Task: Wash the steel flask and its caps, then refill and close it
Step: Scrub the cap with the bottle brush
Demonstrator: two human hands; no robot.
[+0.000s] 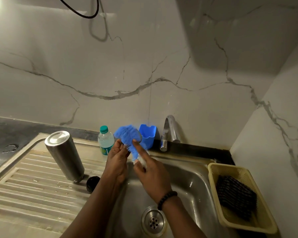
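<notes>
At frame centre, over the sink point(193, 182), the left hand point(116, 160) pinches a small cap while the right hand point(151, 174) grips a blue brush point(127, 136), forefinger extended. The steel flask point(64, 156) stands inverted on the drainboard point(33, 177) at left, a black cap point(93, 183) beside it; wet and smooth, the flask looks slippery, best gripped around mid-body.

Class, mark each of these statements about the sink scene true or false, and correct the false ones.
1. The steel flask stands upside down on the draining board. True.
2. The right hand holds a blue brush. True.
3. Water is running from the tap. False: no stream shows.
4. The yellow basket sits left of the sink. False: it sits on the right.
5. A black cap lies beside the flask. True.
</notes>
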